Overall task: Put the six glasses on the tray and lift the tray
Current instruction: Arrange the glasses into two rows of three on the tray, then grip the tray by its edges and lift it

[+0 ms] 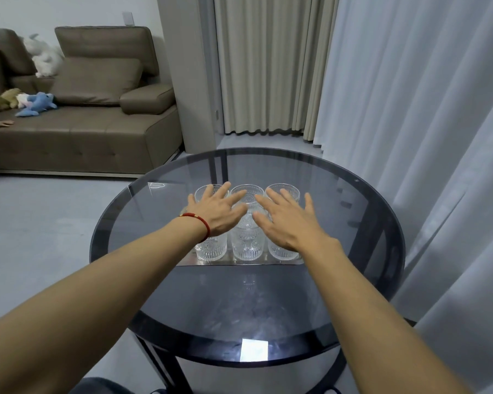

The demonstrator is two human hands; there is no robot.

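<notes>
Several clear ribbed glasses [247, 247] stand in two rows on a flat clear tray [239, 261] in the middle of the round dark glass table [353, 211]. My left hand [215, 210], with a red cord at the wrist, hovers flat over the left glasses with its fingers spread. My right hand [288, 220] hovers the same way over the right glasses. Neither hand holds anything. The hands hide parts of the glasses beneath them, and the tray's far edge is hidden.
A brown sofa [91, 120] with plush toys [36, 105] stands at the back left. Beige curtains [268, 66] hang behind the table and pale sheer curtains [424, 109] close to its right side. Grey floor lies to the left.
</notes>
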